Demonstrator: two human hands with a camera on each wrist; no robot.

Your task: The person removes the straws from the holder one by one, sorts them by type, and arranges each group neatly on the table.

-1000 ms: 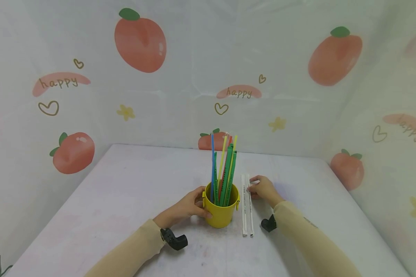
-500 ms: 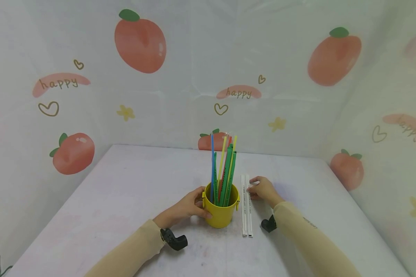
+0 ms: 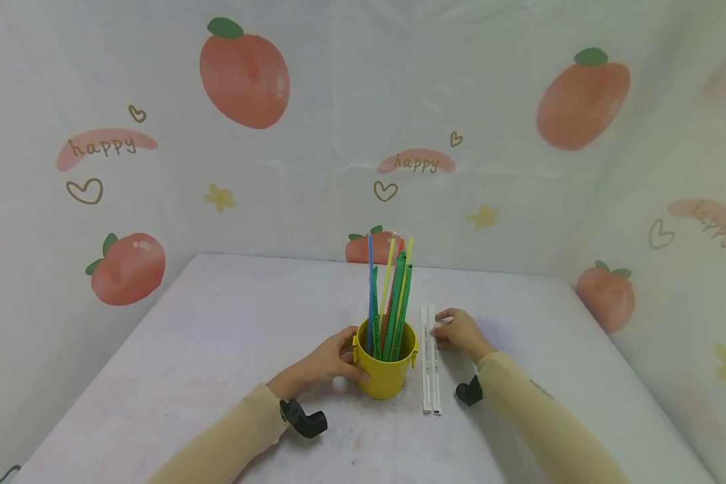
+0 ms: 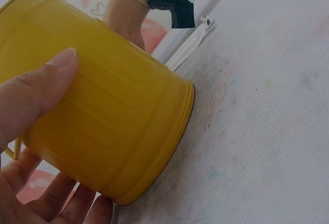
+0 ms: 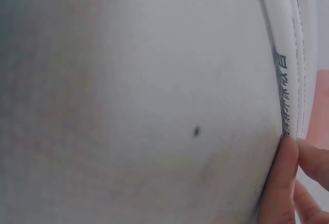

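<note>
A small yellow bucket [image 3: 384, 380] stands upright on the table, holding several straws: blue [image 3: 371, 269], yellow and red ones, plus green-wrapped ones [image 3: 393, 309]. My left hand [image 3: 323, 363] grips the bucket's left side; in the left wrist view the thumb [image 4: 49, 82] presses its wall and the fingers curl beneath. To the right of the bucket, two slim white paper-wrapped straws lie side by side, a left one [image 3: 426, 380] and a right one [image 3: 436, 383]. My right hand [image 3: 462, 334] pinches the right one by its edge; black print shows on its wrapper [image 5: 285, 85] in the right wrist view.
The white table [image 3: 266, 302] ends at a hanging sheet [image 3: 333, 87] printed with fruit, hearts and flowers. Black wrist cameras sit on both wrists, the left one [image 3: 305, 420] and the right one [image 3: 470, 391], low over the table.
The near end of the right white straw has shifted slightly left, toward its neighbour, and its printed face shows more. My left hand and the bucket have stayed put.
</note>
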